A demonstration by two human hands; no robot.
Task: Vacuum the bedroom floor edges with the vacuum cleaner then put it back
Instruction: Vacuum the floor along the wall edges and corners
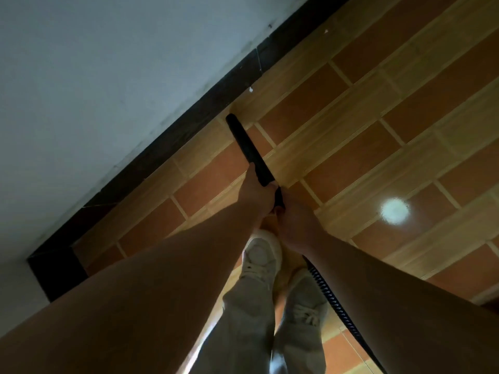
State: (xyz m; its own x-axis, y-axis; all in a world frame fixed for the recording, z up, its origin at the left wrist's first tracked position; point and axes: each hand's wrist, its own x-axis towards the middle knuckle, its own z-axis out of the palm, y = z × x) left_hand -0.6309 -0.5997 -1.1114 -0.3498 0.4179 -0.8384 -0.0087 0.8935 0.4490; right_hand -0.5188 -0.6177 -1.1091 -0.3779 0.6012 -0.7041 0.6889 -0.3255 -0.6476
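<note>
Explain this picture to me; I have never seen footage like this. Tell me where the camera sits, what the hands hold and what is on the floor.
There is no machine here, only a person wearing a camera on the head, looking down along both bare arms. The left hand grips a black vacuum tube, and the right hand grips its lower end. The tube's tip points at the dark skirting board under the white wall. A ribbed black hose trails back past the pale shoes. The floor is orange and tan tile, with a bright light spot.
</note>
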